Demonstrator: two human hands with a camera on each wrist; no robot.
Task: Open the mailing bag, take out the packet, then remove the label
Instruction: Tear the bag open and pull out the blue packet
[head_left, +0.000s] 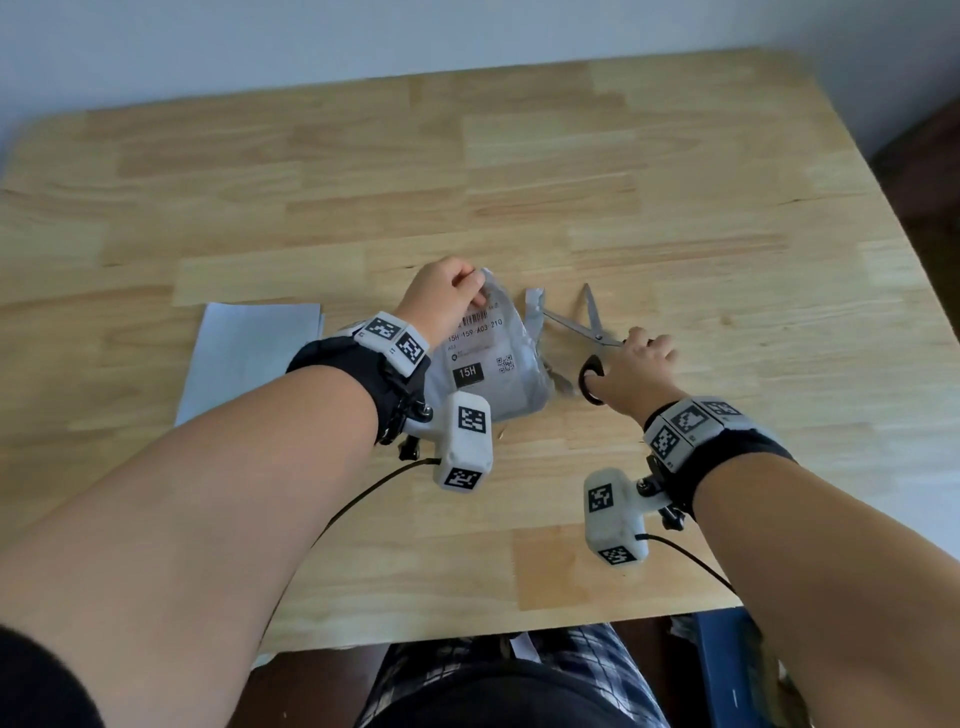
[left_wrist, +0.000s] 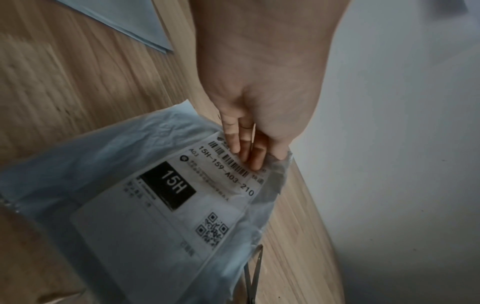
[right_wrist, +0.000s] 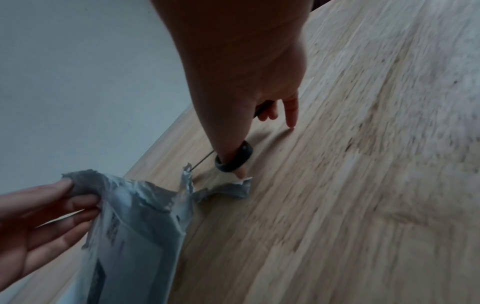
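Observation:
A grey mailing bag (head_left: 511, 384) (left_wrist: 52, 174) (right_wrist: 145, 236) lies mid-table with its far end cut ragged. Its white label (head_left: 475, 345) (left_wrist: 166, 207) reads "15H". My left hand (head_left: 475, 293) (left_wrist: 255, 158) pinches the bag's cut far edge, fingers on the barcode and thumb behind. My right hand (head_left: 623, 364) (right_wrist: 249, 142) holds the scissors (head_left: 589, 317) to the right of the bag, thumb through a black handle ring (right_wrist: 235, 158), blades spread apart. A cut grey strip (head_left: 535, 312) (right_wrist: 228, 190) hangs at the bag's right corner by the blades. Whatever the bag holds is hidden.
A white sheet of paper (head_left: 249, 353) (left_wrist: 124, 22) lies flat to the left of the bag. The wooden table (head_left: 519, 182) stretches far and right; its near edge is by my lap, and a wall stands behind it.

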